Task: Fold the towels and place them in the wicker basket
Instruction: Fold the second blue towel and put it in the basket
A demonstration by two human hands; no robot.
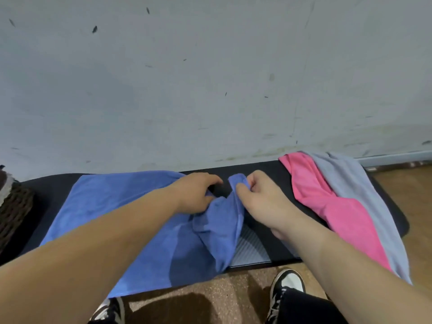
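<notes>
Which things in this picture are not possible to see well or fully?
- Wicker basket: head view, cut off by the left edge; contents unclear.
- Grey towel: lower end hidden behind the right forearm.
- Blue towel: partly covered by the left arm.
- Left hand: fingertips buried in cloth.

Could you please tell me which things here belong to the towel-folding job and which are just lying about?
Part of the job:
- blue terry towel, gripped by left hand and right hand
- pink towel
- pale grey towel
- dark woven wicker basket

Just there:
- black padded bench under the towels
- black-and-white sneakers
</notes>
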